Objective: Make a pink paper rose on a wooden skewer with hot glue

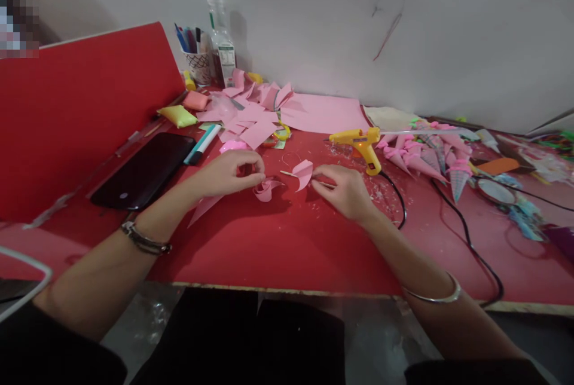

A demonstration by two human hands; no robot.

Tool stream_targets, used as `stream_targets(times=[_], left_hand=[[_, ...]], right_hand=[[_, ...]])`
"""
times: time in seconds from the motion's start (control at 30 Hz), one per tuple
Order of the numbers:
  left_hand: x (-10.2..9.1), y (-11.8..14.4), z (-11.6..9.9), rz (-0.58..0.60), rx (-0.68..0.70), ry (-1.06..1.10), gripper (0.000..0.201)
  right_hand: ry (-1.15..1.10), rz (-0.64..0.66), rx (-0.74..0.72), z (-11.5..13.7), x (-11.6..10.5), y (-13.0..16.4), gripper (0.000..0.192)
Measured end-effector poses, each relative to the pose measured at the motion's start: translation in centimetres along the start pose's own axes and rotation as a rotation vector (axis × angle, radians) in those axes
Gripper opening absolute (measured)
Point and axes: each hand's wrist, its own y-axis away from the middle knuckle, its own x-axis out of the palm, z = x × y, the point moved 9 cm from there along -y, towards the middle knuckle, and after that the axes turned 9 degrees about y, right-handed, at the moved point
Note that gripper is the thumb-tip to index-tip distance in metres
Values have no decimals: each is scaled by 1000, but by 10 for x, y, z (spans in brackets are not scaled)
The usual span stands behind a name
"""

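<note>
My right hand [344, 189] pinches the end of a thin wooden stick [287, 173]. A folded pink paper petal [305, 174] is on the stick, just past the fingertips. To the left, my left hand [231, 173] has thumb and forefinger brought together over a curled pink paper piece [263, 192], which appears held at their tips. A flat pink paper strip [204, 208] lies under my left wrist. Beyond my right hand, a yellow hot glue gun [365, 144] rests on the red table [278, 247].
Pink paper scraps [251, 122] and a pink sheet [325, 111] lie at the back. On the left are a phone [146, 170], a marker [204, 143] and a red board [89, 116]. Pink paper cones [426, 155] are piled right, near the black cord [469, 232]. A bottle [225, 53] stands by the wall.
</note>
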Motion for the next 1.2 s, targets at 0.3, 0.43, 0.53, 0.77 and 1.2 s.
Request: stream_targets(times=[0.3,0.43,0.53,0.77,1.2], left_hand=[[15,4,-14,139,183,-134,26],[18,3,-17,134,202,-140,22],[19,2,-17,128,175,-162,19],[22,2,-18,146,159,-169,20],[22,3,-16,152,188,-229,21]], right_hand=[[45,-53,-164,20,-6,2,19],[59,46,-243,28,4,4,20],[53,153,-263,32,15,4,21],[-24,208,-168,28,19,3,15],[-132,268,63,14,27,2,6]])
